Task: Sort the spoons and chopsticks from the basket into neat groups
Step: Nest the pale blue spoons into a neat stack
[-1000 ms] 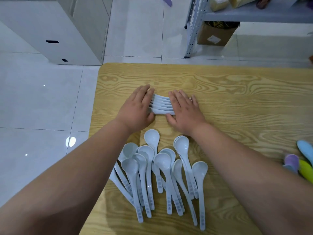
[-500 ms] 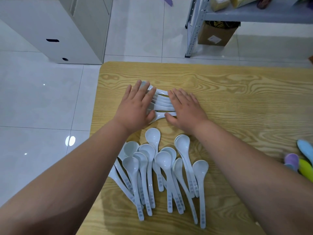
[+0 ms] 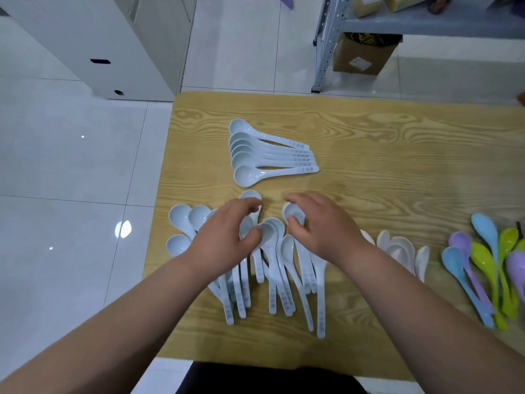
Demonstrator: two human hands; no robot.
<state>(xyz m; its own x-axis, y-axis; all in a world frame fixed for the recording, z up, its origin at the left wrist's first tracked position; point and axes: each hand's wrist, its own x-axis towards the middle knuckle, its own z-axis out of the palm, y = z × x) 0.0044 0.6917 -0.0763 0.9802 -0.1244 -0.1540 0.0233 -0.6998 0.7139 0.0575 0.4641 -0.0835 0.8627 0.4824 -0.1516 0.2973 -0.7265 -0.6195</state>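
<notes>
A tidy row of several pale blue soup spoons [image 3: 264, 155] lies on the wooden table [image 3: 397, 155], bowls to the left and handles to the right. Nearer me is a loose pile of pale blue spoons [image 3: 284, 280], handles pointing toward me. My left hand [image 3: 224, 240] hovers over the pile with curled fingers, its thumb and fingers around a spoon bowl [image 3: 265, 233]. My right hand [image 3: 324, 226] curls round another spoon bowl [image 3: 294, 216] at the pile's far edge. No basket or chopsticks are in view.
A few white spoons [image 3: 400, 248] lie right of my right wrist. Blue, purple and green spoons [image 3: 483, 268] are grouped at the table's right edge. Beyond the table are a white cabinet [image 3: 119, 46], a metal shelf [image 3: 326, 44] and a cardboard box [image 3: 363, 56].
Both hands left the tidy row at the far side and came back toward me onto the loose pile. The row now lies uncovered, and each hand has closed on a spoon bowl.
</notes>
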